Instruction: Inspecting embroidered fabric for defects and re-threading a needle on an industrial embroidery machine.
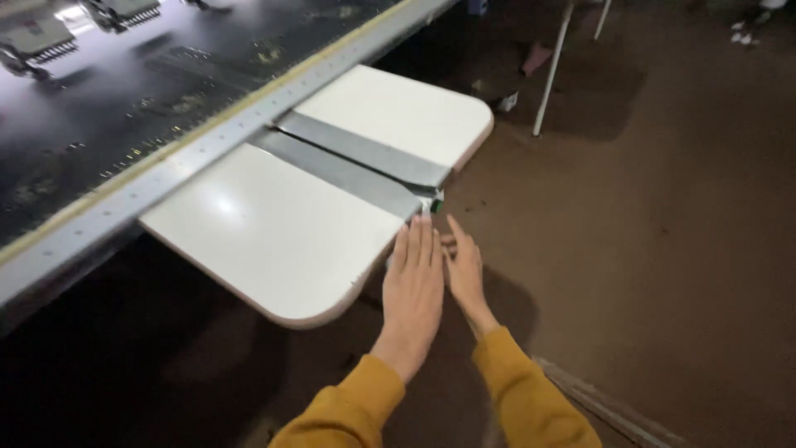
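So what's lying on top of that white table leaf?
Two grey metal strips cross the white leaf. The left hand covers its near edge; underneath is hidden.

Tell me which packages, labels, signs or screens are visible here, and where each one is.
Small green and white tag or label: at the near end of the grey metal strips on the white table extension, just beyond the left hand fingertips; too small to make out more.
No packages, signs or screens show.

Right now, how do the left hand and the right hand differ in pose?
The left hand lies flat, palm down, fingers together, over the edge of the white rounded table panel; the right hand stands more on edge, just off the panel. The left fingertips reach the grey metal strip. Both wear mustard-yellow sleeves.
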